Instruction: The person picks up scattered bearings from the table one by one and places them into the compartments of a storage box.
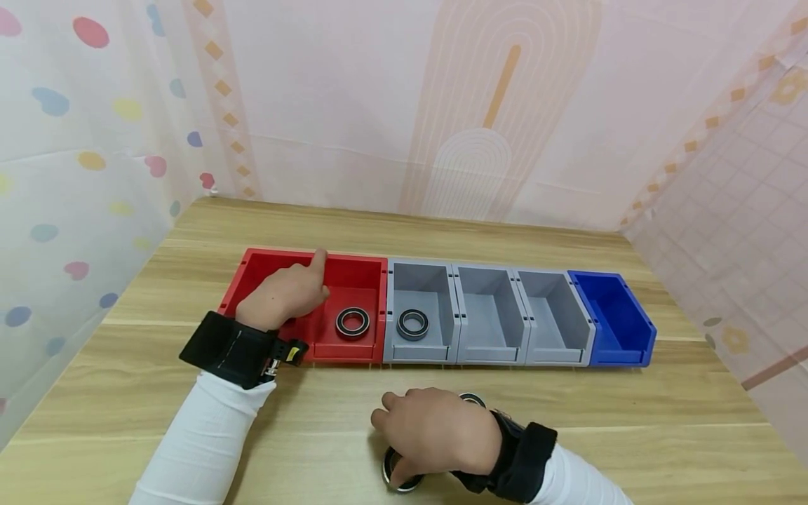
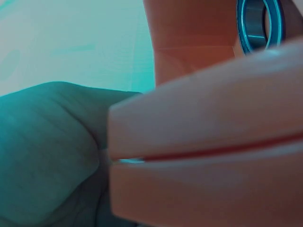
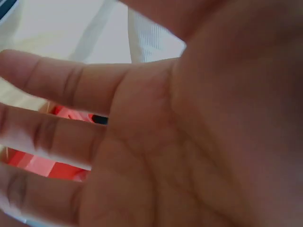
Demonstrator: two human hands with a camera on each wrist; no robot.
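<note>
A red bin point(image 1: 252, 270) stands at the left end of a row of bins. My left hand point(image 1: 287, 293) lies inside it with the index finger point(image 1: 318, 261) stretched toward the back wall, holding nothing I can see. A steel bearing point(image 1: 352, 322) lies on the bin floor just right of that hand and also shows in the left wrist view as the bearing point(image 2: 260, 23). A second bearing point(image 1: 413, 324) sits in the first grey bin point(image 1: 442, 280). My right hand point(image 1: 426, 429) rests palm down on the table, over a bearing point(image 1: 398, 480) near the thumb. Another bearing point(image 1: 472, 400) peeks out behind it.
Two more grey bins point(image 1: 499, 308) and a blue bin point(image 1: 621, 315) continue the row to the right. The wooden table point(image 1: 663, 414) is walled by patterned curtains on three sides. The right wrist view is filled by my spread palm point(image 3: 189, 142), with the red bin point(image 3: 42, 165) behind it.
</note>
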